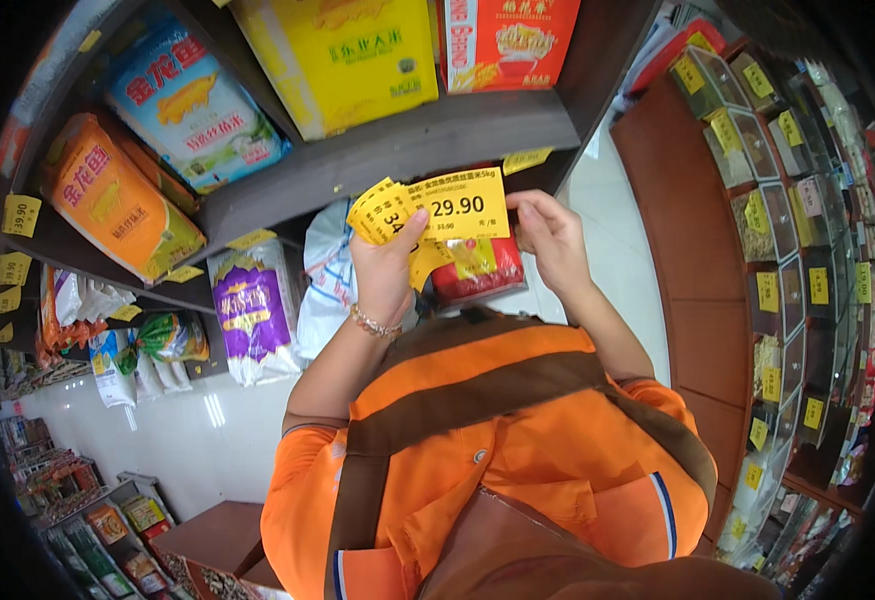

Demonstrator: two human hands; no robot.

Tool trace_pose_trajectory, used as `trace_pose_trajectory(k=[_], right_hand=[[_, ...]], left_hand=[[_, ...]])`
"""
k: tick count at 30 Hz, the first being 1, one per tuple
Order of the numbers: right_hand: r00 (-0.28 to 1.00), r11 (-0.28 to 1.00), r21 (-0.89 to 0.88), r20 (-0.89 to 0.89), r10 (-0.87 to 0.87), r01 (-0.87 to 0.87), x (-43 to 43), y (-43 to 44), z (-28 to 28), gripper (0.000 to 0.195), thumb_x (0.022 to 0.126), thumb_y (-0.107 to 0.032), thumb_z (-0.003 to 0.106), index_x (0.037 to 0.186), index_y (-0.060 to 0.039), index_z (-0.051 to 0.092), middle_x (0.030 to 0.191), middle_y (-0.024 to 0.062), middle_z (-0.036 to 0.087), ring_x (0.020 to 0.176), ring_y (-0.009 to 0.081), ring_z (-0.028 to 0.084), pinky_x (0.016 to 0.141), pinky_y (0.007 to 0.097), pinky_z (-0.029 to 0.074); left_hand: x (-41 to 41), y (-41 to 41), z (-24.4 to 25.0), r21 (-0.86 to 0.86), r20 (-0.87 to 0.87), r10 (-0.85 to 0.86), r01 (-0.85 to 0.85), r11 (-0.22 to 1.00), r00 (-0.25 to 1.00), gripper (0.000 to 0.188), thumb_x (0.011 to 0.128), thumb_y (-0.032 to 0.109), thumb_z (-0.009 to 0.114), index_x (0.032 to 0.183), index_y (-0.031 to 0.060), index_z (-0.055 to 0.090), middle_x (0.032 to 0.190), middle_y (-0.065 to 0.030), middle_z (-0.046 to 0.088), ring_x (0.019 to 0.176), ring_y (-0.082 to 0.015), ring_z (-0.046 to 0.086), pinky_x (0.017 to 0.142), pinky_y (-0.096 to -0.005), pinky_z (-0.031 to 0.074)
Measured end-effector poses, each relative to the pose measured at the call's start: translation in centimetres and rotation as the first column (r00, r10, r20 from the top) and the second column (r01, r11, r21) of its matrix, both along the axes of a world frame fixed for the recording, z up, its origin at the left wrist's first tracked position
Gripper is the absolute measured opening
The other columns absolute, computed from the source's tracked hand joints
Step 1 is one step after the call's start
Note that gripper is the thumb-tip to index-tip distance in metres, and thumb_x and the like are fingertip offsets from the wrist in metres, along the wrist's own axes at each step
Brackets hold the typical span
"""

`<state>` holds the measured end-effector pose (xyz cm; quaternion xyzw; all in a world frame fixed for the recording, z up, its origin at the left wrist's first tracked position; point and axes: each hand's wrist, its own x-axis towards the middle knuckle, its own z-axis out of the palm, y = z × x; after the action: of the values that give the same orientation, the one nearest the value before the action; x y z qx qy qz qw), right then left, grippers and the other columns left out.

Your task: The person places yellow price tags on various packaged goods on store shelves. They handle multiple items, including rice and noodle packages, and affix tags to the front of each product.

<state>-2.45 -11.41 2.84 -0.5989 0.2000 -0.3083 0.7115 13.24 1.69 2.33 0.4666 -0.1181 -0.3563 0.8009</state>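
Observation:
My left hand (385,270) grips a fanned bunch of yellow price tags (383,214), its thumb pressed on them. One larger yellow price tag (467,204) reaches out from the bunch toward my right hand (557,236). The right thumb and forefinger meet near that tag's right edge; whether they pinch it, I cannot tell. Beneath the tags lies a red plastic package (478,279). Above them runs the dark shelf edge (437,150), where a yellow tag (527,160) is fixed.
Rice packages stand on the shelf: orange (122,202), blue (201,112), yellow (347,67) and red (508,45). A purple and white bag (253,315) and a white bag (328,277) are lower down. Clear bulk-food bins (756,217) line the right side above a brown base (700,262).

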Motion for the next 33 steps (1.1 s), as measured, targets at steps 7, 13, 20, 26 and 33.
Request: trace_pose_trajectory(k=[7, 13, 20, 26, 33], right_hand=[[0.955, 0.931, 0.21, 0.071, 0.289, -0.298, 1.0, 1.1, -0.9, 0.024, 0.099, -0.01, 0.056, 0.12, -0.0015, 0.062, 0.071, -0.0044, 0.055, 0.055, 0.0, 0.035, 0.05, 0.0211, 0.026], [0.92, 0.925, 0.022, -0.098, 0.379, -0.379, 2.1, 0.1, -1.5, 0.013, 0.094, -0.007, 0.064, 0.102, 0.0025, 0.066, 0.084, 0.0006, 0.066, 0.068, 0.0018, 0.054, 0.057, 0.0169, 0.039], [0.805, 0.871, -0.059, -0.417, 0.423, -0.488, 2.5, -0.2, 1.5, 0.012, 0.093, -0.008, 0.065, 0.088, 0.0032, 0.066, 0.067, -0.005, 0.057, 0.061, 0.0009, 0.047, 0.054, 0.02, 0.037], [0.735, 0.804, -0.13, -0.509, 0.449, -0.581, 3.3, 0.2, 1.4, 0.014, 0.092, -0.009, 0.064, 0.087, 0.0034, 0.065, 0.066, -0.0058, 0.055, 0.061, -0.0002, 0.045, 0.053, 0.0198, 0.036], [0.973, 0.463, -0.876, -0.207, -0.101, -0.138, 2.6, 3.9, 0.5, 0.01, 0.085, -0.007, 0.069, 0.089, 0.0017, 0.066, 0.07, 0.0103, 0.067, 0.056, 0.0229, 0.063, 0.05, 0.0305, 0.048]], left_hand=[[-1.4, 2.2, -2.1, -0.007, -0.448, -0.364, 0.404, 0.915, 0.816, 0.03, 0.087, 0.005, 0.07, 0.115, -0.0005, 0.059, 0.106, -0.0096, 0.068, 0.092, -0.02, 0.069, 0.076, -0.0336, 0.057], [-1.0, 3.9, -7.0, -0.058, -0.477, -0.41, 0.437, 0.897, 0.778, 0.032, 0.089, -0.001, 0.059, 0.121, 0.0006, 0.055, 0.103, -0.0114, 0.067, 0.09, -0.0212, 0.069, 0.074, -0.0344, 0.058], [1.4, 5.7, -4.2, 0.16, -0.156, -0.192, 0.217, 0.963, 0.969, 0.023, 0.088, 0.003, 0.069, 0.109, 0.0007, 0.059, 0.098, -0.0096, 0.069, 0.084, -0.0194, 0.069, 0.073, -0.0321, 0.058], [-0.7, 5.7, -1.5, 0.145, -0.005, -0.162, 0.161, 0.976, 0.987, 0.03, 0.078, -0.002, 0.078, 0.103, -0.0006, 0.062, 0.094, -0.0091, 0.069, 0.081, -0.0154, 0.069, 0.07, -0.0276, 0.058], [-2.3, 5.3, -2.2, 0.115, 0.082, 0.032, -0.041, 0.993, 0.996, 0.028, 0.079, -0.002, 0.076, 0.103, -0.0009, 0.062, 0.092, -0.0064, 0.068, 0.077, -0.0133, 0.068, 0.067, -0.0259, 0.057]])
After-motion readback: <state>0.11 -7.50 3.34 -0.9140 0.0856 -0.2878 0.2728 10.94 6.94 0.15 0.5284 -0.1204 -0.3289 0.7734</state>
